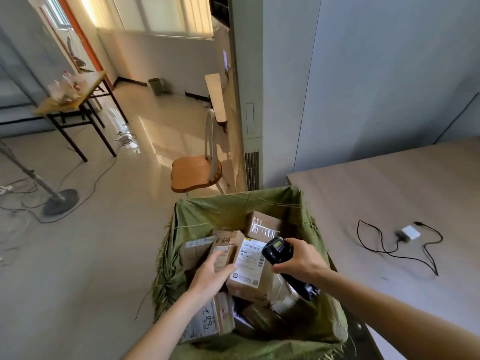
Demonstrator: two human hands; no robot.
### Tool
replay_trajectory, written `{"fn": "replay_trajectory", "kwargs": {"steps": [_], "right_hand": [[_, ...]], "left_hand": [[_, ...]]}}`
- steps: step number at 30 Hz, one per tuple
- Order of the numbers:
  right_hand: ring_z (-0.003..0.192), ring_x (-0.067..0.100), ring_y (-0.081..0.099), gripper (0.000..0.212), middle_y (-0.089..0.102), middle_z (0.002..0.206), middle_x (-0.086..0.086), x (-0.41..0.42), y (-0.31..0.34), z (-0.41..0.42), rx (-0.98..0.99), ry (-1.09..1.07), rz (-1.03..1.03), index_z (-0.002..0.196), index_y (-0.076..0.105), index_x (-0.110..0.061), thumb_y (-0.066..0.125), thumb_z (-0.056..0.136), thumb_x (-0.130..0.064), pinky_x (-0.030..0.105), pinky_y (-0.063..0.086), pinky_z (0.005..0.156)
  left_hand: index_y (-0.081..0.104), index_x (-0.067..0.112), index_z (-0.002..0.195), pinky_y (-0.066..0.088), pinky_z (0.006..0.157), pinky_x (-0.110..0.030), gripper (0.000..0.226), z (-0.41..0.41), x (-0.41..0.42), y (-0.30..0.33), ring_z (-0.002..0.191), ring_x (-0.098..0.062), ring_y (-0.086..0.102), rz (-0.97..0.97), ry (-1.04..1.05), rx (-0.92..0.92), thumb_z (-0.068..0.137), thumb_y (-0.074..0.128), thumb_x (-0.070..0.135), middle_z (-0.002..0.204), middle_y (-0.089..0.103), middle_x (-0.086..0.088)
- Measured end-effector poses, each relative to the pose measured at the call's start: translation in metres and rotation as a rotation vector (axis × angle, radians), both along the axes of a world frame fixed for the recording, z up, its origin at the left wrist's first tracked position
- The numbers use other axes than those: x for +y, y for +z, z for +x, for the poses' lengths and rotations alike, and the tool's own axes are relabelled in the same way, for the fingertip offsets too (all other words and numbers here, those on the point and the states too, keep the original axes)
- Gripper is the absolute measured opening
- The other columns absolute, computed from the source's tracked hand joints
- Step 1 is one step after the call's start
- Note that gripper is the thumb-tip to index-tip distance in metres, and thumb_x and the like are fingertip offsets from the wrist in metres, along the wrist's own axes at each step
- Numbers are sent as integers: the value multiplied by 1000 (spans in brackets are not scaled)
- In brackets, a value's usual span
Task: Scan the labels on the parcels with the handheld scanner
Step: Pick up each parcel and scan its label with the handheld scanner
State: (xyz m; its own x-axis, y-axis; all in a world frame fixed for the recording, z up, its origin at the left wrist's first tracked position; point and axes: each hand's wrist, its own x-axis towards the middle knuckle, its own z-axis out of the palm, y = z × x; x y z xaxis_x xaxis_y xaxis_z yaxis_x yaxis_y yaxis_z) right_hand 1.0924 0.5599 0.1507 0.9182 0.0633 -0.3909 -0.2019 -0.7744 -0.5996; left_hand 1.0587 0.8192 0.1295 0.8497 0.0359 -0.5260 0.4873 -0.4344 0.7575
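L hand (pixel 207 279) gripping parcel (pixel 246 289), scanner (pixel 277 250) in R hand (pixel 302 261), beside label (pixel 250 258)

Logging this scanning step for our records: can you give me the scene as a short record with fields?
left hand: holds the labelled parcel by its left edge
right hand: grips the handheld scanner, its head over the white label
container: green woven sack, open, filled with cardboard parcels
table: to the right, with a white charger and black cable
scan result: cannot tell
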Motion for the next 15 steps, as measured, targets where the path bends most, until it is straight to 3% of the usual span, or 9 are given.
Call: {"fn": "replay_trajectory", "kwargs": {"steps": [4,7,11,15], "right_hand": [[78,-2,64,79,67,98,-14,-8,4,-3,-16,3,-54,133,59,-32,88,62,-50,15,54,61],[80,-1,62,83,65,99,-13,-16,20,-10,-36,-30,-66,134,58,-33,88,60,-56,12,51,61],[82,3,64,78,68,98,-12,-36,58,-25,-56,-63,-141,128,62,-36,86,58,-59,16,53,65],[77,4,67,60,70,92,-10,-62,109,-63,-109,-174,-188,117,65,-33,84,64,-53,23,61,67]], "left_hand": [[45,31,147,39,114,-45,67,13,7,9,135,-18,45,44,-7,-85,87,68,48,150,46,2],[49,36,144,37,113,-41,59,22,5,24,138,-16,41,51,-82,-147,89,67,48,151,45,7],[53,39,139,40,107,-36,52,37,-11,56,131,-10,43,79,-209,-267,90,65,49,149,47,9],[52,38,140,41,102,-34,51,48,-40,92,132,-13,45,92,-371,-369,92,63,50,148,49,8]]}}
